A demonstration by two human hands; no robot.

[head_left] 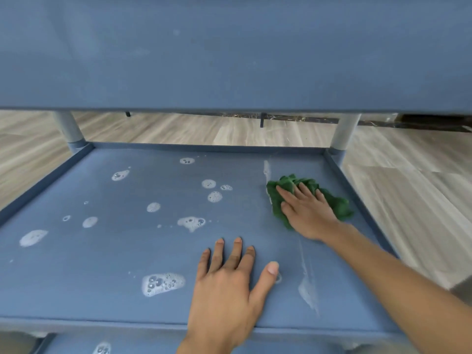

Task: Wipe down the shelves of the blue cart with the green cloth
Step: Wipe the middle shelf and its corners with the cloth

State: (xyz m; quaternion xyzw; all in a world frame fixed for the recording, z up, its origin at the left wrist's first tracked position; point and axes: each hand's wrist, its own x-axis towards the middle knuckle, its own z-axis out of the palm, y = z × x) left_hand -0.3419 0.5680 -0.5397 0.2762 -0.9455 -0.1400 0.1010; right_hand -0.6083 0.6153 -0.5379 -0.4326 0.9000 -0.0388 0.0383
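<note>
Green cloth (338, 208) partly under right hand (306, 213); lower shelf (153, 346) cut by bottom edge.

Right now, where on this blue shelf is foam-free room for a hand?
Bare patch between the left hand and the right hand pressing the crumpled green cloth; another beyond the cloth, by the far rim. White foam blobs crowd centre-left.

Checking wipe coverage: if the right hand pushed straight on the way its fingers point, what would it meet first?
Likely the thin foam streak just past the green cloth under the right hand, then the shelf's far rim; depth is hard to judge.
</note>
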